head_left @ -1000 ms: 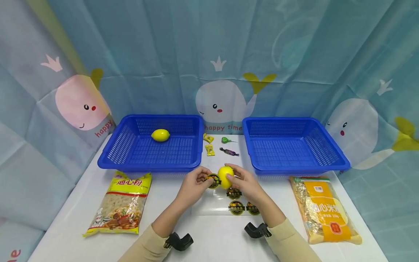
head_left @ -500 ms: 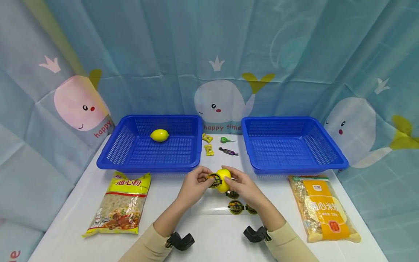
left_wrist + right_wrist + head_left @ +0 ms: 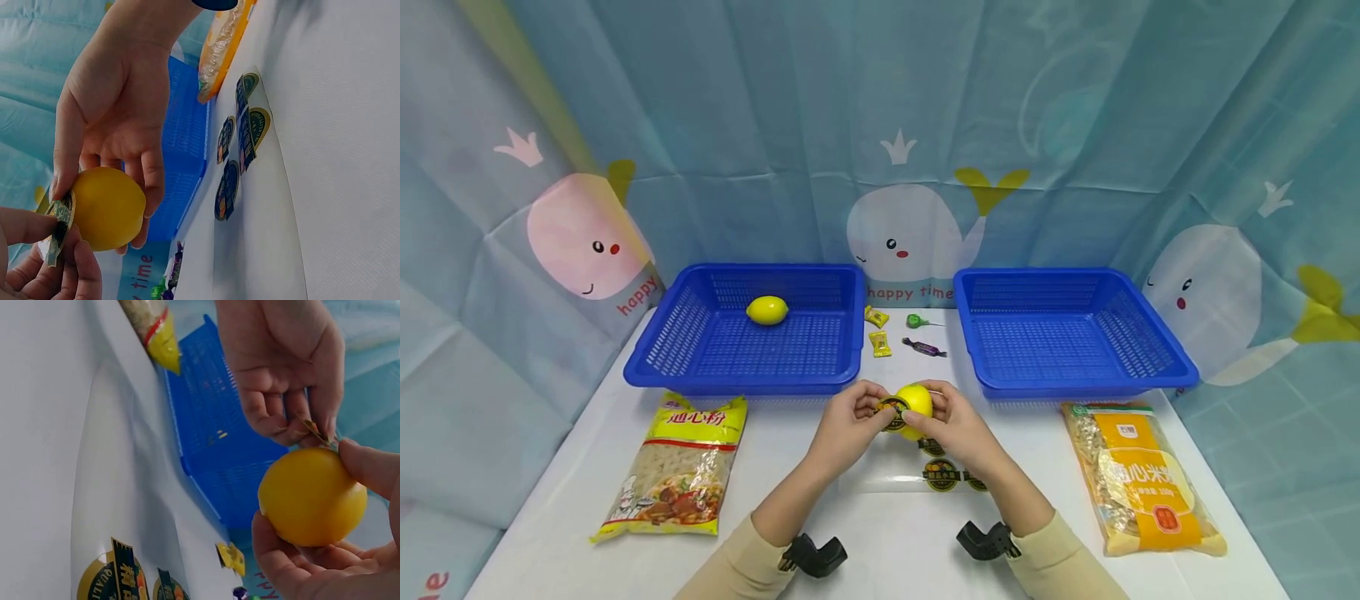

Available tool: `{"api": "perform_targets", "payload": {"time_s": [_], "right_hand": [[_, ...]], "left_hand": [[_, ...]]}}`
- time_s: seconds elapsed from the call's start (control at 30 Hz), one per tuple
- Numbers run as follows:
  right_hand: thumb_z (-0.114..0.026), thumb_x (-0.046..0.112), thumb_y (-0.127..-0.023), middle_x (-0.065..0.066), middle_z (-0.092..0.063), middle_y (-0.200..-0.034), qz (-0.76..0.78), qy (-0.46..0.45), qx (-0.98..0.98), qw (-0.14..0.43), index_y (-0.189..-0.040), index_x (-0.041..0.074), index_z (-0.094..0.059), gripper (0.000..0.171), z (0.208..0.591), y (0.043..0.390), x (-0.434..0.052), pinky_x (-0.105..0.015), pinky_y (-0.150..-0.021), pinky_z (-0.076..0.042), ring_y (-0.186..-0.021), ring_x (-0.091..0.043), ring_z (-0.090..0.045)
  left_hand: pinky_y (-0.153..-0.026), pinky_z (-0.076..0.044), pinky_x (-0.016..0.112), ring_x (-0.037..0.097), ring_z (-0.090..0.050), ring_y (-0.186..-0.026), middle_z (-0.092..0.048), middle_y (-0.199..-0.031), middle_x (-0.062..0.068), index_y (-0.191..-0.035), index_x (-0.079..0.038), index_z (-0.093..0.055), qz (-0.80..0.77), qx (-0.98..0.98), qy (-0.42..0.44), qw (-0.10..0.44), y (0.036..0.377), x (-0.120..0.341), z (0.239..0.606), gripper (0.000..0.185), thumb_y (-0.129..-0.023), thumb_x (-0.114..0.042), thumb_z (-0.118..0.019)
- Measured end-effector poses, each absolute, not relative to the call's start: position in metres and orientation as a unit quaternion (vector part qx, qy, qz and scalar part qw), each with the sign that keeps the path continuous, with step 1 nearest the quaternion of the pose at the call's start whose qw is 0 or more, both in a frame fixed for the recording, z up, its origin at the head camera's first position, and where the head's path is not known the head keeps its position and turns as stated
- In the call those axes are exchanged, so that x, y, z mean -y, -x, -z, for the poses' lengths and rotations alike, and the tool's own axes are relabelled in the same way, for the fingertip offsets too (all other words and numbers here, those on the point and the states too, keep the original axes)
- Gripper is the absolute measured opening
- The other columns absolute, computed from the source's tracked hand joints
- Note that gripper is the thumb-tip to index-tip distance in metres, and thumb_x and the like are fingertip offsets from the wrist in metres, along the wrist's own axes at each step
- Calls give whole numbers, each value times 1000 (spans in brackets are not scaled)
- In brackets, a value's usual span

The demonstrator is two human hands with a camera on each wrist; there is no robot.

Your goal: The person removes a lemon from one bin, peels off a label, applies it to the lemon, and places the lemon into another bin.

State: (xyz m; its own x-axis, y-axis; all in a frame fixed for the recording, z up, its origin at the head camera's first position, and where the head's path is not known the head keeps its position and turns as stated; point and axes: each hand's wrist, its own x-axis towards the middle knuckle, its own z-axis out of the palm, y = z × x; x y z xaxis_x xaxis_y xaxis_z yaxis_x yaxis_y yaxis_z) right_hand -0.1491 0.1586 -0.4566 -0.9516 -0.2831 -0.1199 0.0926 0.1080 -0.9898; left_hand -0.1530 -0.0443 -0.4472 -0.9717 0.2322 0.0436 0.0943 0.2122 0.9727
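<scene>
The lemon [image 3: 914, 408] is gripped by the right hand [image 3: 958, 429] while a sticker [image 3: 892, 412], pinched by the left hand [image 3: 847, 427], should be pressed flat, smoothed from its middle outward.

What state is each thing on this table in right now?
Lemon: held off the table in the right hand.
Sticker: pinched by the left hand against that lemon.
Second lemon: lying in the left basket.
Right basket: empty.
Sticker sheet: flat, some stickers left.
</scene>
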Motion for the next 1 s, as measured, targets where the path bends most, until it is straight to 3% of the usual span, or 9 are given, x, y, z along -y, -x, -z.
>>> {"api": "perform_targets", "payload": {"time_s": [0.2,0.33,0.57,0.7,0.83,1.0], "right_hand": [[-75,36,-92,-12,-55,-141,649,39,-753,102,-140,14,-56,57,454,147,-159,-36,-89,-60,-119,-25,-66],[-74,38,-93,-9,-59,-139,635,38,-768,77,-142,19,-58,55,455,146,-159,-33,-90,-59,-123,-27,-63],[-70,35,-96,-12,-61,-138,646,45,-760,52,-146,13,-54,57,454,144,-155,-28,-90,-58,-124,-29,-63],[-68,37,-97,-11,-64,-134,657,40,-751,53,-145,14,-55,55,451,141,-153,-27,-88,-59,-118,-25,-66],[-67,35,-98,-10,-64,-134,670,38,-739,58,-144,15,-56,51,450,139,-153,-28,-88,-59,-116,-23,-67],[-64,34,-100,-11,-64,-135,670,44,-739,55,-145,12,-54,51,452,138,-154,-41,-90,-59,-113,-23,-68]], "left_hand": [[-70,-54,21,16,-61,-79,-69,-89,4,-105,-7,-67,-600,-791,-107,48,153,44,446,20,-92,-19,-76],[-70,-55,22,16,-62,-81,-67,-90,3,-102,-8,-68,-587,-801,-111,41,153,42,445,20,-91,-24,-76],[-76,-59,23,20,-66,-99,-68,-106,3,-100,-11,-69,-574,-812,-104,22,150,38,446,30,-91,-39,-76],[-80,-60,24,22,-69,-105,-69,-113,6,-104,-9,-70,-602,-791,-104,19,150,36,446,32,-90,-37,-77],[-86,-59,25,20,-68,-103,-70,-110,5,-102,-8,-72,-611,-785,-99,19,150,38,444,30,-89,-34,-79],[-88,-59,26,18,-67,-96,-70,-102,4,-95,-9,-71,-609,-788,-95,12,150,40,443,24,-88,-30,-80]]}}
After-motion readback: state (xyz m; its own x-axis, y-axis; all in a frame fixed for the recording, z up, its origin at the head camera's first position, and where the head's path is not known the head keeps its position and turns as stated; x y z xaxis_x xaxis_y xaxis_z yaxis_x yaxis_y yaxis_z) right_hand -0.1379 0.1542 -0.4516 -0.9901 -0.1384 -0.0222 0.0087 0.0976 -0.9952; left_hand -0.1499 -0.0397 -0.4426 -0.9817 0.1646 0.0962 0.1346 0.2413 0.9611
